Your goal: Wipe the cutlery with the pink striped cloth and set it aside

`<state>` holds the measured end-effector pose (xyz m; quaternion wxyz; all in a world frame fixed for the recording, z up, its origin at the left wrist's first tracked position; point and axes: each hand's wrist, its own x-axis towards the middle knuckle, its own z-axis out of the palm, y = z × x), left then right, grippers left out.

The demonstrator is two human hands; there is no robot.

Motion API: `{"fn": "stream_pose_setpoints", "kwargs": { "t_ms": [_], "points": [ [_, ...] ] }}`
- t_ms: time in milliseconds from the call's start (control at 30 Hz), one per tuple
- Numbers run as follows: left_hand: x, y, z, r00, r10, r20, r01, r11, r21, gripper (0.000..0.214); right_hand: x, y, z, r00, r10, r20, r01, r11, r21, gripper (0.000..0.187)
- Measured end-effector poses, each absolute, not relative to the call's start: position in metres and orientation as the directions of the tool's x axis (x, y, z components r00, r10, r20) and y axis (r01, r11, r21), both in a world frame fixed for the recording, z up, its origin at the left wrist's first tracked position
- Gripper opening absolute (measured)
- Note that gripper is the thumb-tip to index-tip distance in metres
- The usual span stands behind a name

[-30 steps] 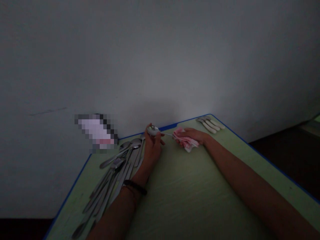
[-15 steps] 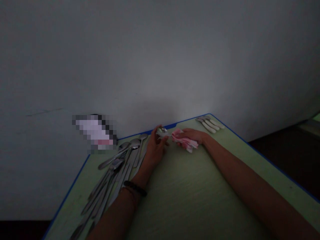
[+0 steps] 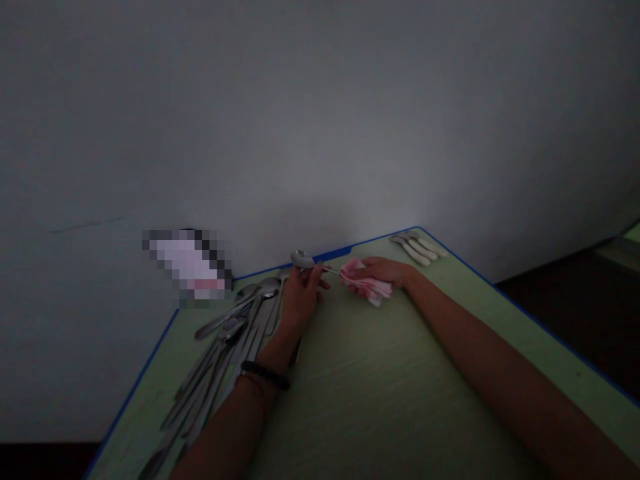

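Note:
A metal spoon [image 3: 302, 259] is held above the table near its back edge, bowl to the left. My left hand [image 3: 302, 293] is closed on it just below the bowl. My right hand [image 3: 383, 270] grips a pink and white cloth [image 3: 367, 283], which is wrapped round the handle end of the spoon and hides it. Left of my left hand lies a loose pile of metal spoons and other cutlery [image 3: 233, 327], partly covered by my left forearm.
Several pieces of cutlery with white handles [image 3: 420, 250] lie together at the table's back right corner. A blurred-out phone-like object [image 3: 187, 263] leans by the wall at the back left. The green table [image 3: 380, 400] has a blue edge and meets the wall [image 3: 320, 120].
The spoon's bowl has moved left and now shows beyond my left fingers, with more of the neck visible. My left hand has shifted slightly left; the right hand with the cloth barely moved.

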<state>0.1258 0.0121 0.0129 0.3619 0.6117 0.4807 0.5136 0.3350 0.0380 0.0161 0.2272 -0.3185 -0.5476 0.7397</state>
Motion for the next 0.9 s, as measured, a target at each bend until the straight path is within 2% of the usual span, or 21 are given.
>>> {"fn": "stream_pose_setpoints", "kwargs": {
  "t_ms": [167,300,400,500,567,633,767,900],
  "points": [
    [0.126,0.009,0.016,0.085,0.978,0.189,0.356,-0.207,0.911,0.033,0.330,0.037,0.018,-0.700,0.671,-0.244,0.172,-0.173,-0.970,0.034],
    [0.128,0.006,0.018,0.076,0.974,0.212,0.343,-0.225,0.912,0.028,0.328,0.038,0.016,-0.686,0.689,-0.233,0.172,-0.157,-0.972,0.036],
    [0.127,0.008,0.017,-0.002,0.964,0.265,0.189,-0.260,0.947,0.031,0.328,0.039,0.014,-0.676,0.704,-0.218,0.118,-0.189,-0.975,0.038],
    [0.124,0.014,0.015,-0.204,0.928,0.311,-0.035,-0.324,0.945,0.031,0.329,0.039,0.014,-0.679,0.708,-0.194,0.064,-0.206,-0.976,0.037],
    [0.121,0.016,0.015,-0.287,0.910,0.300,-0.105,-0.341,0.934,0.034,0.330,0.038,0.015,-0.682,0.707,-0.187,0.038,-0.221,-0.975,0.036],
    [0.120,0.016,0.015,-0.233,0.930,0.284,-0.080,-0.309,0.948,0.036,0.331,0.038,0.015,-0.679,0.709,-0.191,0.025,-0.238,-0.971,0.035],
    [0.127,0.010,0.012,0.037,0.965,0.261,0.060,-0.263,0.963,0.034,0.331,0.037,0.017,-0.680,0.705,-0.199,0.035,-0.240,-0.970,0.033],
    [0.132,0.008,0.008,0.037,0.950,0.309,0.053,-0.311,0.949,0.025,0.328,0.038,0.013,-0.665,0.720,-0.197,-0.015,-0.277,-0.961,0.033]
  ]
}}
